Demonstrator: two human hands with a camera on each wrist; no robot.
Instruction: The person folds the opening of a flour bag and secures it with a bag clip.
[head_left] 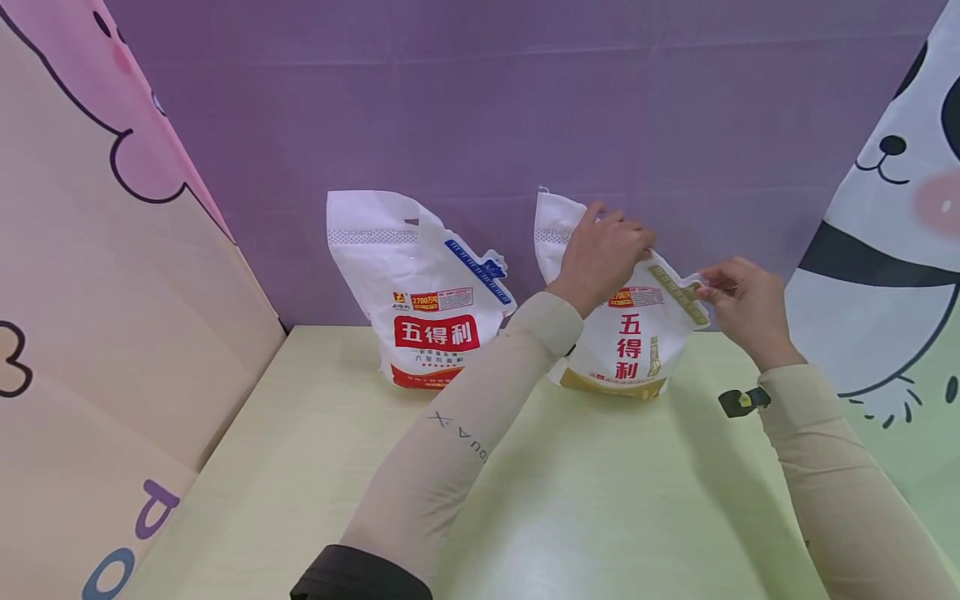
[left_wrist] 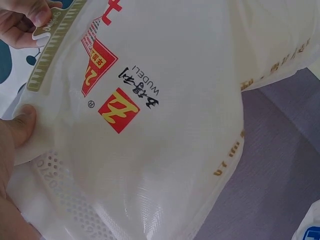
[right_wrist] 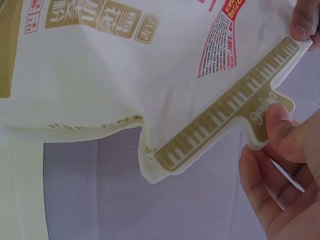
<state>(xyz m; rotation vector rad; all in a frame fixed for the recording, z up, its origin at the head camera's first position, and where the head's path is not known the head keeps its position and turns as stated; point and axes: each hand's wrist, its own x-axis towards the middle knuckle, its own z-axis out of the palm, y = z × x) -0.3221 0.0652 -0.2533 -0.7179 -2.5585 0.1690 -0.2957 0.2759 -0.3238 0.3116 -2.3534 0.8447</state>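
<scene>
The gold bag (head_left: 626,333) stands on the table (head_left: 315,467), just right of the blue bag (head_left: 420,292). The left hand (head_left: 600,250) grips its top edge; the right hand (head_left: 746,304) pinches its gold strip (right_wrist: 225,117).

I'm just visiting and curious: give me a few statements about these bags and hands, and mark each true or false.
1. Two white bags stand on the table. True.
2. The left hand grips the gold-trimmed bag. True.
3. The right hand rests flat on the table. False: its fingers pinch the bag's gold strip.
4. The blue-trimmed bag is being held. False: no hand touches it.
5. The back wall is green. False: it is purple.
</scene>
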